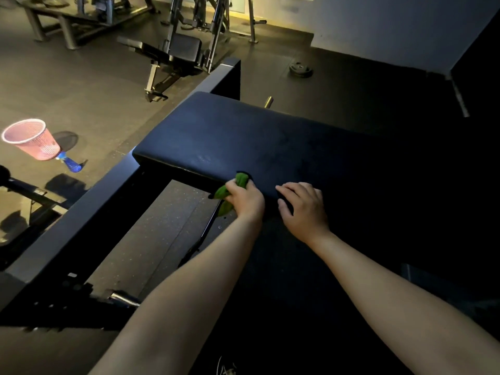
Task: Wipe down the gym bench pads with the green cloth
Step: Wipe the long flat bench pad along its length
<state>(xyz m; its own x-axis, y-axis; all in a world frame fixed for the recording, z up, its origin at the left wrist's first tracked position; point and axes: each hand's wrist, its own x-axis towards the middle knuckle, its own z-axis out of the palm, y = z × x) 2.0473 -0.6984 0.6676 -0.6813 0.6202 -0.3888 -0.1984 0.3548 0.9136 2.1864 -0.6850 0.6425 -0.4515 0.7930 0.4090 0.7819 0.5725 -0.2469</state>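
A: What is in front of me, in the head view?

B: You look down on a dark pad, wide and flat, on a black frame. The room is a dim gym and the floor is dark rubber. At your left stands a pink basket, with a blue bottle lying just beside it. Further back you see another bench, a weight plate on the floor and a pale wall.

A: And where is the cloth?

B: The cloth is at the near edge of the pad, bunched in your left hand. Your fingers are curled round it; green ends stick out above and below the hand.

A: And my other hand?

B: Your right hand rests just beside the left one, on the same edge, with relaxed fingers, and it holds nothing.
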